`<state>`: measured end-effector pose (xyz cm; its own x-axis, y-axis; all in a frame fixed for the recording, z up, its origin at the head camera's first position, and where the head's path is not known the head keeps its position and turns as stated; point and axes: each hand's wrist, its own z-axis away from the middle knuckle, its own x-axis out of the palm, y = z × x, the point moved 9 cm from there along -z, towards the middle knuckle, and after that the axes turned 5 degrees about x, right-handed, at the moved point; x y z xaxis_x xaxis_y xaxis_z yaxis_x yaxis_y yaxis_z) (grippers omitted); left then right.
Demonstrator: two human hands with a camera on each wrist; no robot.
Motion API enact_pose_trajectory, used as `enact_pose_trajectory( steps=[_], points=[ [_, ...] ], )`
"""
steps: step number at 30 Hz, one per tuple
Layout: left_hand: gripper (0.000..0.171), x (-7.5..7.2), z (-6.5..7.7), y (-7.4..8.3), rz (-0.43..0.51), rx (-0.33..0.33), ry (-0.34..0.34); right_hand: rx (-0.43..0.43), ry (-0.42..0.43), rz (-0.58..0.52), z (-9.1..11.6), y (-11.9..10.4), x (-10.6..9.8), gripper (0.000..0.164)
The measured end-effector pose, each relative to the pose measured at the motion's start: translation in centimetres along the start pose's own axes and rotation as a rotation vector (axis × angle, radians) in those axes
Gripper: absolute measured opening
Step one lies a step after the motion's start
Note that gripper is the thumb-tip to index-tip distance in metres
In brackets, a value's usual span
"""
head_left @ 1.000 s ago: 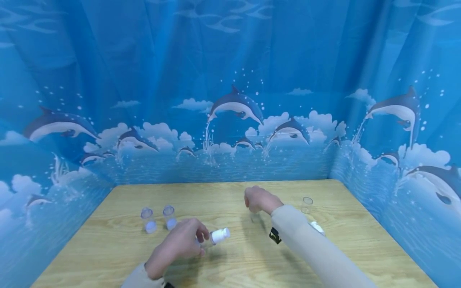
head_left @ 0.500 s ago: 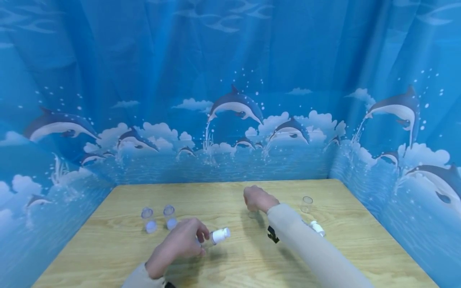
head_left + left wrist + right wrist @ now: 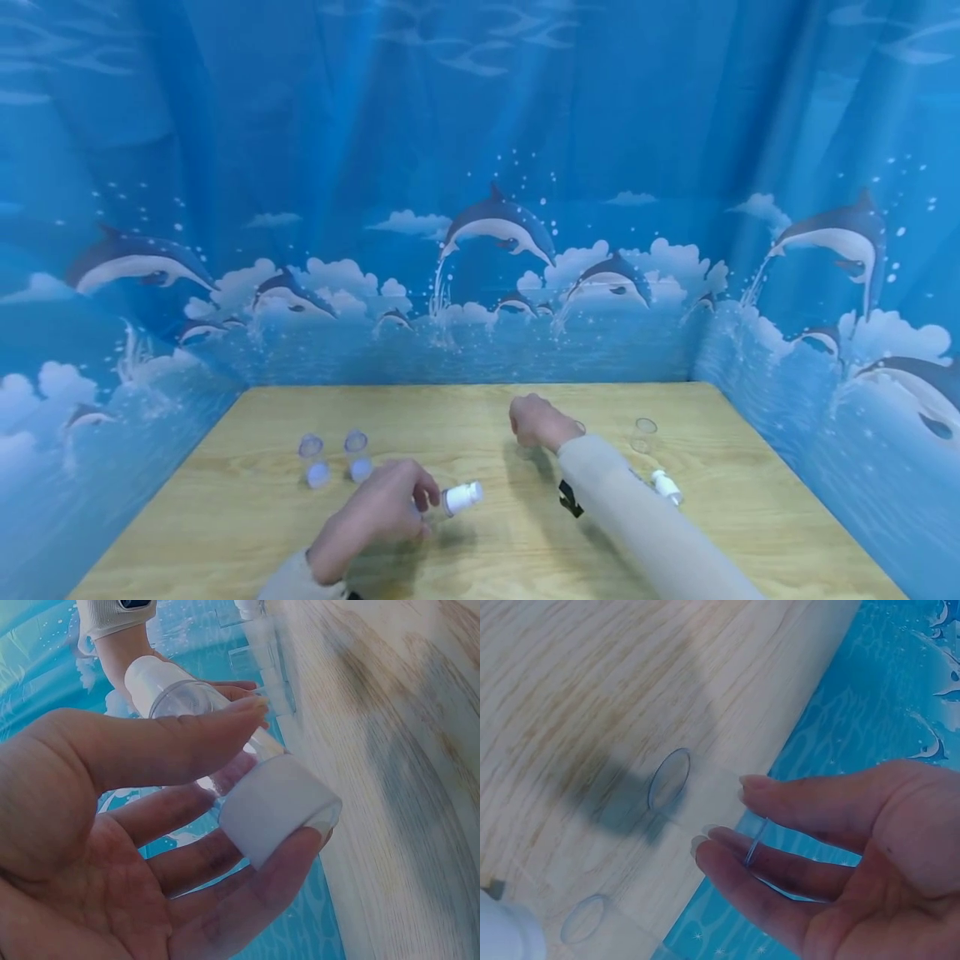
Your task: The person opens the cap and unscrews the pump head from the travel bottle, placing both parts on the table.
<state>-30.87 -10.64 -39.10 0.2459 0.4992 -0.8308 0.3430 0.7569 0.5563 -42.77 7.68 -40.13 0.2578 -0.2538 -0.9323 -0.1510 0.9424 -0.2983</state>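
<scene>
My left hand [image 3: 393,500] holds a small tilted bottle with a white pump top [image 3: 462,497], above the table and left of centre. In the left wrist view, the thumb and fingers grip its clear body and a fingertip touches the white base [image 3: 277,810]. Farther back, my right hand [image 3: 538,423] pinches a clear cylindrical cap [image 3: 712,787] by its side, low over the table. A second clear cap [image 3: 585,919] appears close by in the right wrist view. The right hand partly hides the caps in the head view.
Two clear bottles with white bases, one [image 3: 311,458] beside the other [image 3: 358,454], are at the left of the wooden table [image 3: 247,517]. At the right are a clear cap [image 3: 643,435] and a white pump top [image 3: 665,486]. A blue dolphin curtain [image 3: 480,125] surrounds the table's back and sides.
The right forearm has shifted slightly left, showing more of the white pump top and a clear rim behind the wrist. The head view has tilted a little. Both hands keep their holds.
</scene>
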Motion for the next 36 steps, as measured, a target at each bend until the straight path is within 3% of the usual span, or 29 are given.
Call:
enact_pose_trajectory(
  steps=[18, 23, 28, 36],
  points=[
    [0.041, 0.2, -0.2, 0.0, -0.009, -0.015, -0.004, -0.006, 0.006, 0.035, -0.2, -0.4, 0.1, 0.049],
    [0.041, 0.1, -0.1, 0.1, 0.002, -0.007, -0.003, -0.008, 0.018, 0.033, 0.0, -0.5, -0.3, 0.02],
    [0.039, 0.1, -0.1, 0.4, 0.001, 0.021, 0.0, -0.005, 0.005, 0.003, 0.5, -0.5, -0.7, 0.042],
    [0.037, 0.2, -0.1, 0.5, -0.015, 0.043, 0.0, -0.097, 0.054, 0.022, 1.6, -1.7, -2.2, 0.035]
  ],
)
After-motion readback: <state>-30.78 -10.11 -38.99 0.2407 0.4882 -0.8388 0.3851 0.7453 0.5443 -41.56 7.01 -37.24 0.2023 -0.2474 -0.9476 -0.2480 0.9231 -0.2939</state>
